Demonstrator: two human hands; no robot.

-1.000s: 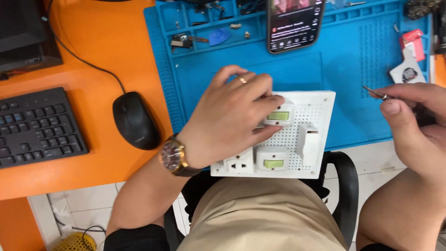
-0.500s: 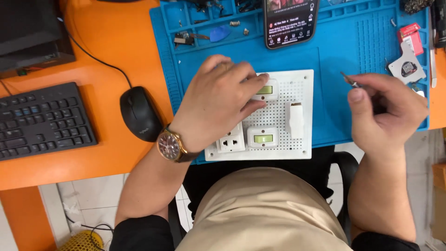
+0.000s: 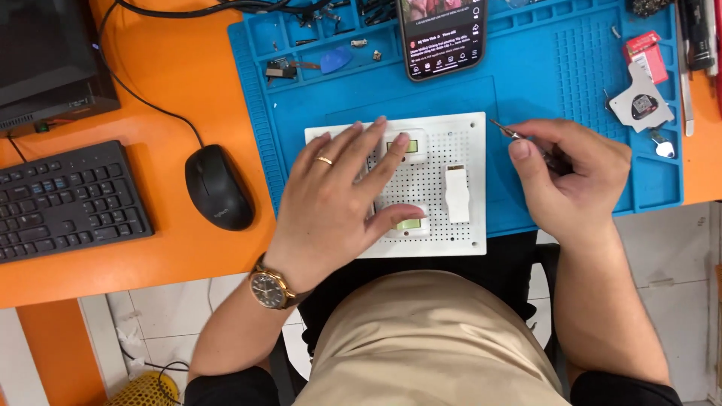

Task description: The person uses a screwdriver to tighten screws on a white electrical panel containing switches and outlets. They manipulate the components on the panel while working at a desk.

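From the head camera, the left hand (image 3: pixel 335 199) lies flat and open on the white board (image 3: pixel 421 184) at the blue mat's (image 3: pixel 526 83) near edge, hiding the board's left part. The right hand (image 3: pixel 575 177) pinches a thin tool (image 3: pixel 508 131) just beside the board.

Left hand (image 3: pixel 338 199) flat on white perforated board (image 3: pixel 459 233)

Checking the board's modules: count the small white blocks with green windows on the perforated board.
2: one at the left hand's fingertips, one by its thumb. The hand may hide others.
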